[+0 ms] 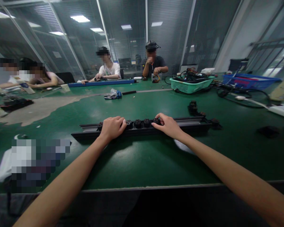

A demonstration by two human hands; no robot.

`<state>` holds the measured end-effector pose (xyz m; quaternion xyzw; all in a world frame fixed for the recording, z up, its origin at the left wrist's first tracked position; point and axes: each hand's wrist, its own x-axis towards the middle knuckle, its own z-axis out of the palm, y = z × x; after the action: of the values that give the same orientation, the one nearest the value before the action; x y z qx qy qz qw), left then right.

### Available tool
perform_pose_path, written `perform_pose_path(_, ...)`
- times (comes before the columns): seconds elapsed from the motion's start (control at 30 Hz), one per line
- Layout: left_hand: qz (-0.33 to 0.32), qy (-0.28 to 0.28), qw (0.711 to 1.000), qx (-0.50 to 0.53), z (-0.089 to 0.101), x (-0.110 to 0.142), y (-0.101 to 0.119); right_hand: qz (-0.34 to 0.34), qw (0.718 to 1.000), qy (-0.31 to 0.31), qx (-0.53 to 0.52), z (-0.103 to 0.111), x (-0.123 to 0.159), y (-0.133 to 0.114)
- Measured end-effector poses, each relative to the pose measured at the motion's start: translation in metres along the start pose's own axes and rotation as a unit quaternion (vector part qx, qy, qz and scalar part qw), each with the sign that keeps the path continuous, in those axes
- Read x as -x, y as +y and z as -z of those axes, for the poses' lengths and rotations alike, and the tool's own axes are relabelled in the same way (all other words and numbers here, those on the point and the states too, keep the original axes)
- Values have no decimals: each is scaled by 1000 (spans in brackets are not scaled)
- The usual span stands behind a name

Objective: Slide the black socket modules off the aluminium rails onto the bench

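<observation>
A long black channel-shaped rail [191, 127] lies crosswise on the green table in front of me. Several small black socket-like modules [137, 123] sit in a row in its groove. My left hand [113, 128] is closed over the rail's left half, thumb beside the leftmost visible modules; its fingertips are hidden behind the rail. With thumb and fingers, my right hand [167, 125] pinches the module at the right end of the row. Just behind the rail's right end are loose black pieces [193, 108], and another black piece [215, 123] is by its tip.
A green basket of cables [190, 85] and a blue basket [251, 82] stand at the far right. A crumpled cloth [113, 94] lies beyond the rail. At left are blurred-out items [38, 164]. Several people sit across the table, one beside a long blue bar [104, 83].
</observation>
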<state>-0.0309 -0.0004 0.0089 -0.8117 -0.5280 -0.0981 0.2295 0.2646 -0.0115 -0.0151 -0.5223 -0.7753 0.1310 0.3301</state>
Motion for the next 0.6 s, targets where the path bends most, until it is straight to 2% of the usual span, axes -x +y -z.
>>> perform_pose_path(0.6, 2, 2, 1000, 19, -2, 1, -1, 43, 997, 28, 58, -2, 2, -2)
